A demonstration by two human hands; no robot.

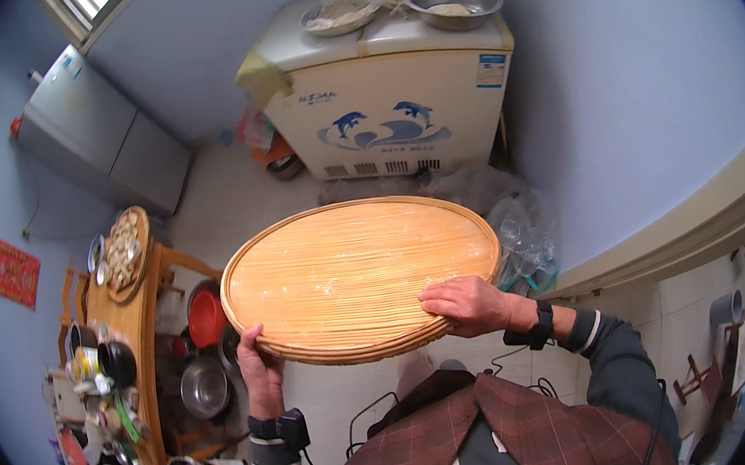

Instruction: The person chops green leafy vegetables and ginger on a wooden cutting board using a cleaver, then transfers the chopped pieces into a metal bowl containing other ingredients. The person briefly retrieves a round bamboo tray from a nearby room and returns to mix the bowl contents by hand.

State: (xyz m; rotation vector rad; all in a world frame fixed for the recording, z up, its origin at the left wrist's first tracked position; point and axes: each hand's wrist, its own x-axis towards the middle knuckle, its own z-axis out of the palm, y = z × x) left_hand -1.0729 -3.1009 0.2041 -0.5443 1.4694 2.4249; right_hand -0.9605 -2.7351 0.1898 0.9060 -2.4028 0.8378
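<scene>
An oval tray (355, 262) of pale woven slats, with a raised rim, is held out in front of my body above the tiled floor. Traces of white powder, perhaps flour, dust its surface. My left hand (261, 371) grips the near left rim, thumb on top and the other fingers hidden beneath. At the near right, my right hand (466, 304) holds the rim with its fingers curled over onto the slats. A dark band circles each wrist.
A chest freezer (389, 84) carries a metal basin (456, 5) and a bowl of white powder (340, 16). Plastic bags (519, 232) lie at its foot. On the left, a wooden table (119, 319) bears another oval tray of dumpling-like pieces (125, 252); basins (204, 385) sit beside it. A grey refrigerator (102, 133) stands beyond.
</scene>
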